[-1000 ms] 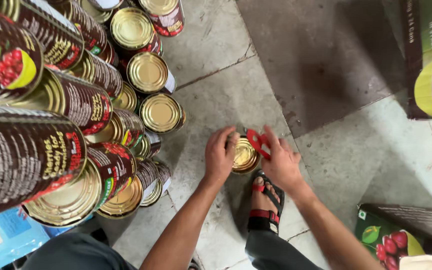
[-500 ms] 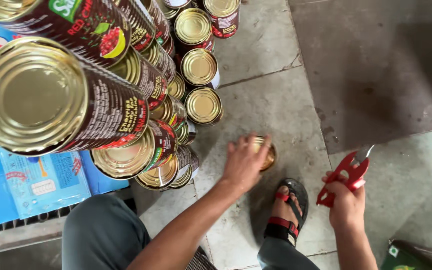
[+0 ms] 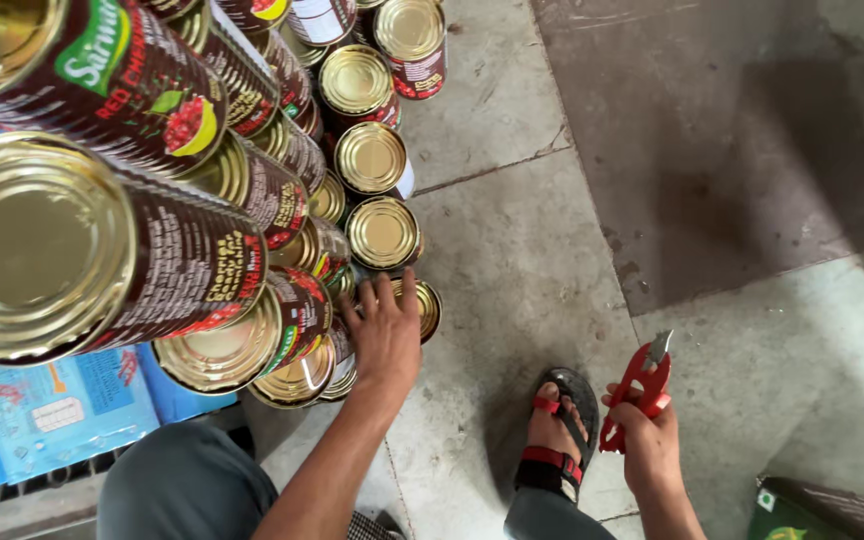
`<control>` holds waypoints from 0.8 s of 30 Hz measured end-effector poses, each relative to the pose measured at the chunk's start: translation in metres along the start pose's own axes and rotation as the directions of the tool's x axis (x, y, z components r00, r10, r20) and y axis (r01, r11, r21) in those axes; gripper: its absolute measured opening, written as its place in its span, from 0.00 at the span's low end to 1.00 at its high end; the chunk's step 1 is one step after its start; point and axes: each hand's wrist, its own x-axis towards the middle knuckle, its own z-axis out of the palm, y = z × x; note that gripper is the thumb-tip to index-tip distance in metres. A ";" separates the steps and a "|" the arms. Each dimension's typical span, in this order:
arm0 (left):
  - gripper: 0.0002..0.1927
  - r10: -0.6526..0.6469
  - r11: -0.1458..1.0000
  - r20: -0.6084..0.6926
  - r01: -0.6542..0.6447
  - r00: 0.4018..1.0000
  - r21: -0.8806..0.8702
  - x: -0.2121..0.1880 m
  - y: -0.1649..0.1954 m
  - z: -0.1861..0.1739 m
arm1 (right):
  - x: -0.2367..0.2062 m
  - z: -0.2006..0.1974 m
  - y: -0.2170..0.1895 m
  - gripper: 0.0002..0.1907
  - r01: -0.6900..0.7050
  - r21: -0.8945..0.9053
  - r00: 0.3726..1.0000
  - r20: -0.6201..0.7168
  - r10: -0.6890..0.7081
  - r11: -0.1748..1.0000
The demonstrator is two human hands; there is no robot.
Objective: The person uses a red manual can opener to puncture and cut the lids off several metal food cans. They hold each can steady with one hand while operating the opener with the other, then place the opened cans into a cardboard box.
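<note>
Can [image 3: 422, 305] on the concrete floor [image 3: 522, 250], low at the stack's near edge, under the left hand [image 3: 384, 335], whose spread fingers rest on it. The right hand [image 3: 649, 450] grips a red can opener [image 3: 637, 392], away from any can. Beyond, stacked cans [image 3: 372, 155] appear sealed.

Glossy gold metal cans [image 3: 383, 232]; rough matt concrete floor [image 3: 522, 250]; red plastic-handled opener [image 3: 638, 390].

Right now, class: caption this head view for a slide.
Left hand on a can beside stacked cans; right hand holds red opener.
</note>
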 end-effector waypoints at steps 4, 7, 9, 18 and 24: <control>0.51 0.036 0.989 -0.048 -0.043 0.998 -0.139 -0.015 0.018 -0.022 | -0.015 0.001 -0.029 0.20 0.098 -0.072 0.995 0.020 -0.097 0.993; 0.55 0.220 0.834 -0.170 -0.275 0.961 -0.479 -0.032 0.062 -0.036 | -0.036 0.010 -0.073 0.21 0.169 -0.060 0.968 0.195 -0.155 0.984; 0.48 0.329 0.279 0.030 -0.066 0.944 -0.958 -0.035 0.102 -0.038 | -0.056 0.019 -0.107 0.13 0.261 -0.125 0.873 0.453 -0.179 0.957; 0.06 0.425 -0.367 0.259 0.427 0.867 -0.827 -0.010 0.123 0.039 | -0.188 -0.165 -0.162 0.20 0.406 -0.707 0.603 -0.270 -0.751 0.579; 0.08 0.284 -0.235 0.375 0.443 0.883 -0.865 -0.014 0.105 0.058 | -0.148 -0.387 -0.059 0.47 -0.214 -0.793 0.632 -0.557 -0.538 0.570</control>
